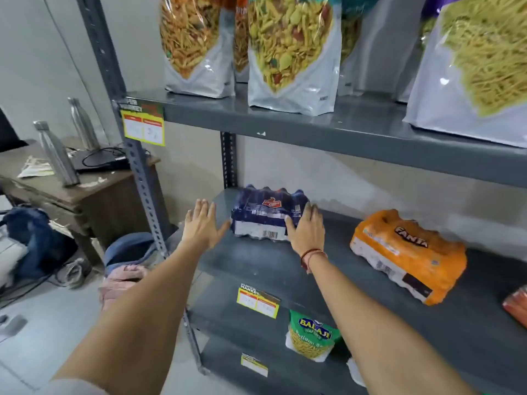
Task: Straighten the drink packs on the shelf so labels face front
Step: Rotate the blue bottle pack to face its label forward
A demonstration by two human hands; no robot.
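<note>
Blue drink pack (269,213) at shelf (256,260) rear left, label roughly frontward. Right hand (306,229) flat against its right end, grip apart; left hand (204,223) open, just beside, not touching. Orange pack (407,253) askew, unstraightened.

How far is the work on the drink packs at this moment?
Nothing looks finished. In hand: the dark blue drink pack, its barcode side forward, with the right hand flat on its right end and the left hand open beside its left end, apparently not touching. Left: the orange Fanta pack, lying skewed on the same shelf.
</note>
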